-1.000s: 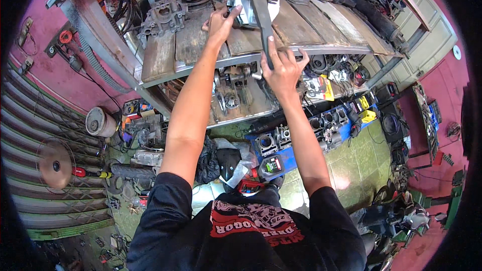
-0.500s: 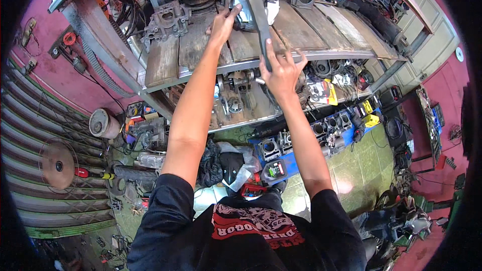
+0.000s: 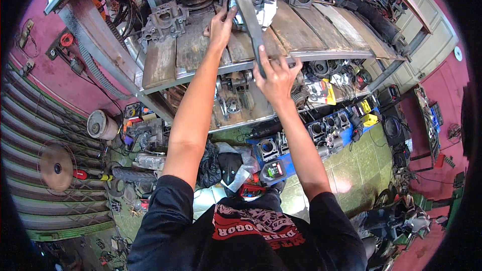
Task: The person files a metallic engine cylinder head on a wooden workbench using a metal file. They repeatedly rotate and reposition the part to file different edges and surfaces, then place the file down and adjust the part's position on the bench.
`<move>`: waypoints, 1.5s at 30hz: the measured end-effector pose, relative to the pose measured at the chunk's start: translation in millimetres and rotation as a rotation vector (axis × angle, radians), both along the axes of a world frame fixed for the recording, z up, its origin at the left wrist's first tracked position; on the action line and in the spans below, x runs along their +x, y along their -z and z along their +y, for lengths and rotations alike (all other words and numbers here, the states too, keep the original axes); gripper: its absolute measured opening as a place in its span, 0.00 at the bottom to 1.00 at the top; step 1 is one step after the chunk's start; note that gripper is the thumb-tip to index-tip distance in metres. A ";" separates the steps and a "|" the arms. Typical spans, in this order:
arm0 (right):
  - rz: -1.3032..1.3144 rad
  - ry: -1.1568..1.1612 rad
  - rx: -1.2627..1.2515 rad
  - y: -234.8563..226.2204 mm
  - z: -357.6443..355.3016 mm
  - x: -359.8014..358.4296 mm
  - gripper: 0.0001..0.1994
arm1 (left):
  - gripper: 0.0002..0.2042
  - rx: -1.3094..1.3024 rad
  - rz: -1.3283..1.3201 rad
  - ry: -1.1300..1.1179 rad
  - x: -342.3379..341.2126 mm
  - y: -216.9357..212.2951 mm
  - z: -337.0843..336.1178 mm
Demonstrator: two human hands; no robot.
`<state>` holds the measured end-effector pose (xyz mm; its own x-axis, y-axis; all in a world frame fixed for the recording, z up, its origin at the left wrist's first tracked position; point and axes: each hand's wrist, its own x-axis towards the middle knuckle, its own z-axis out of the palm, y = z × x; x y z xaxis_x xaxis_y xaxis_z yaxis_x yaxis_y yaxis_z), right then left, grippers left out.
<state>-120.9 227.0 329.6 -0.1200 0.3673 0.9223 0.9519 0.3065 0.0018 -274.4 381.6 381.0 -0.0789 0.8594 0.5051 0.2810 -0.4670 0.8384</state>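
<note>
Head view: left hand (image 3: 219,29) half-curled against silver part (image 3: 267,12), grip unclear; right hand (image 3: 276,81), outer fingers spread, pinching grey bar (image 3: 249,17). Plank bench (image 3: 301,29) beneath both; pink wall (image 3: 45,26) farther left.

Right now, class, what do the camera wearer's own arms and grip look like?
Short black sleeves leave both forearms bare. The left grip and right grip are ungloved, wrists bare. The black shirt has red and pale print.

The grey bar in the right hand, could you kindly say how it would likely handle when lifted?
The grey bar is probably stiff, showing no sag as it crosses the silver part. It may feel heavier toward its far end, which looks wider than the end in the right hand.
</note>
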 end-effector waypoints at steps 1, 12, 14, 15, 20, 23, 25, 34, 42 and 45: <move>0.009 -0.039 -0.011 4.3 -8.5 -6.4 0.29 | 0.34 0.033 -0.032 0.018 -8.3 8.0 8.8; 0.004 0.020 -0.011 -14.3 3.4 -6.5 0.30 | 0.34 -0.095 -0.015 0.058 -11.3 12.7 18.7; 0.049 -0.040 0.032 4.4 -3.4 -5.5 0.31 | 0.33 -0.038 -0.019 0.017 -8.7 13.0 17.9; 0.053 -0.048 0.017 4.7 -8.5 -7.1 0.31 | 0.33 -0.011 -0.020 -0.006 -8.7 14.4 18.0; 0.045 0.010 0.012 -27.1 -2.4 -8.5 0.29 | 0.30 0.053 -0.006 -0.043 0.9 10.8 8.6; 0.013 0.038 -0.007 -33.5 7.7 -12.3 0.28 | 0.28 0.049 0.000 -0.040 -4.3 10.1 13.2; -0.010 0.048 -0.032 -17.7 2.4 -13.6 0.28 | 0.27 0.044 0.022 -0.053 -5.2 12.2 13.3; 0.017 0.031 0.021 -35.6 3.2 -11.4 0.27 | 0.25 0.098 0.137 -0.132 3.4 4.5 2.4; 0.088 -0.082 -0.036 -8.9 -16.8 -21.6 0.28 | 0.25 0.074 0.092 -0.104 -5.1 12.2 8.9; 0.084 -0.043 0.050 -27.2 -0.4 -14.3 0.28 | 0.27 0.037 0.124 -0.122 -1.9 5.4 4.3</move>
